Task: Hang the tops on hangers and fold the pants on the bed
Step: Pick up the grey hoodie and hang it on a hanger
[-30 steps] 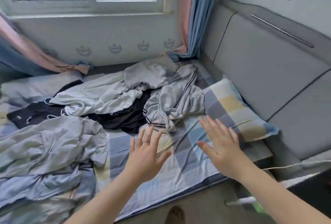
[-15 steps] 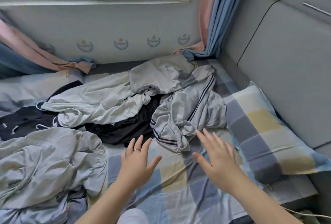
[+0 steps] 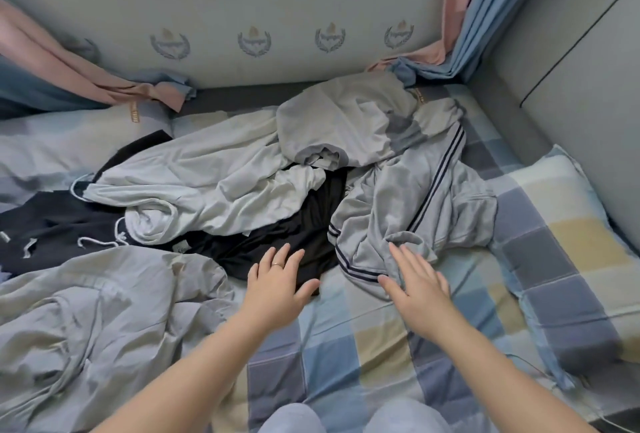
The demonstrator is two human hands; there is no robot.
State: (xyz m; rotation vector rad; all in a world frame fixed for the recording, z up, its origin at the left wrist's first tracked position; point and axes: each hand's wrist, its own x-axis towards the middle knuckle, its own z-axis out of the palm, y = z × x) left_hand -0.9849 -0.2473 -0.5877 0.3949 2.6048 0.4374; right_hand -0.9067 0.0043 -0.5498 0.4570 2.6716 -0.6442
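Note:
A heap of clothes lies on the checked bed sheet (image 3: 349, 339). A grey garment with dark stripes (image 3: 412, 211) is at the right of the heap, a black garment (image 3: 294, 235) in the middle, a pale grey hooded top (image 3: 194, 190) to the left, and a light grey piece (image 3: 346, 121) at the back. A dark navy garment with white cords (image 3: 52, 228) lies at far left. My left hand (image 3: 277, 280) is open, fingers spread, over the black garment's near edge. Fingers apart, my right hand (image 3: 415, 280) rests at the striped garment's hem.
A crumpled pale blue quilt (image 3: 86, 322) fills the near left. A checked pillow (image 3: 568, 249) lies at right against the grey padded headboard (image 3: 588, 86). Pink and blue curtains (image 3: 464, 17) hang at the back corners. My knees (image 3: 346, 418) press the bed's near edge.
The view has moved closer and tilted down over the bed; the window is out of sight. Both hands have reached forward from bare sheet to the edges of the clothes.

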